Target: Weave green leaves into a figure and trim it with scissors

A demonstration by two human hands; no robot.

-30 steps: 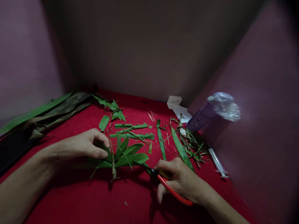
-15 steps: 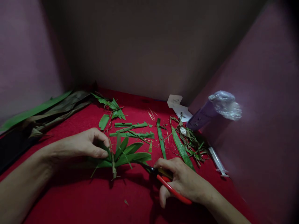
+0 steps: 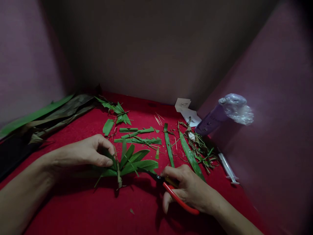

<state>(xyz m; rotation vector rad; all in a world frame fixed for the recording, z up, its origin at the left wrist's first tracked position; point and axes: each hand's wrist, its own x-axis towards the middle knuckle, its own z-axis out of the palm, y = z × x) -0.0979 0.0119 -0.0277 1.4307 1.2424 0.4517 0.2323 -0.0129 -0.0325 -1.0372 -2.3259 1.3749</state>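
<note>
Scrap (image 3: 132, 211): small loose shred on the red cloth (image 3: 97, 215), so light that a brush of the wrist could likely shift it
Cutters (image 3: 181, 199): red-handled, dark blades reaching the near edge of the lowest leaf; whether they bite into it cannot be told; probably stiff and the heaviest item held, best gripped by the handles, well behind the pivot
Right hand (image 3: 189, 186): wrapped round the cutter handles, thumb on the near side
Left hand (image 3: 94, 151): thumb and forefinger drawn together on the leaves just left of the stem; what lies between the fingertips is partly hidden
Leafy sprig (image 3: 137, 158): between the two hands, leaves fanned toward the right; likely very light, blades thin, bendy, a little slick and easy to tear or crease
Stem (image 3: 119, 174): thicker and knotted, its butt toward the wearer; looks the stiffest part and the surest hold, since a pinch at a leaf tip would probably let the sprig swivel
Leaf strips (image 3: 149, 141): lying flat just beyond the sprig, apparently limp
Twig pile (image 3: 199, 150): tangled, near the right wall, likely brittle
</note>
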